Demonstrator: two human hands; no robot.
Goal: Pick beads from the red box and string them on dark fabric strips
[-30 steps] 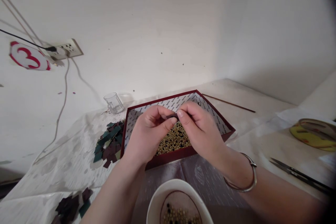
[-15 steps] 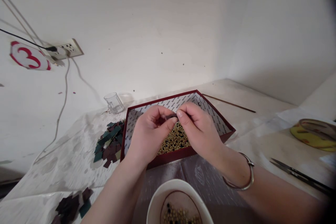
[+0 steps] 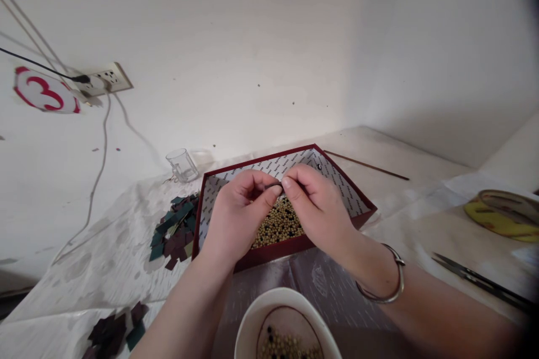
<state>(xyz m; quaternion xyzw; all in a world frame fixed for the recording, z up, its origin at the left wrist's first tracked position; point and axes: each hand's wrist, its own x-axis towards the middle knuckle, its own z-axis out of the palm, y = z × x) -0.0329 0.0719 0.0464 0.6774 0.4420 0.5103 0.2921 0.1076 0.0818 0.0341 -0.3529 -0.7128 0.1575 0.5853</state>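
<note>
My left hand [image 3: 242, 216] is closed, its thumb and forefinger pinching a small dark piece [image 3: 274, 184], possibly of the same material as the cut pieces on the table. My right hand [image 3: 318, 207] is closed too, pinching at the right end of that piece, fingertips nearly touching the left ones. Most of the piece is hidden by the fingers. Both hands are above a dark red box [image 3: 261, 161] lined with printed white paper. Inside it lie many small yellowish and black beads [image 3: 278, 227]. A metal bangle [image 3: 400, 280] circles my right wrist.
In front stands a white tub [image 3: 246, 322] with similar beads. Dark green and maroon cut pieces [image 3: 174, 230] lie left, with another heap [image 3: 112, 331] nearer. A glass mug [image 3: 183, 165], thin stick [image 3: 366, 165], black-handled scissors [image 3: 475, 277] and yellow tape roll [image 3: 501, 219] surround the box.
The fingertips have shifted slightly around the dark piece, which now looks narrower and more rolled or folded. Both hands stay above the box; the view has moved only a little.
</note>
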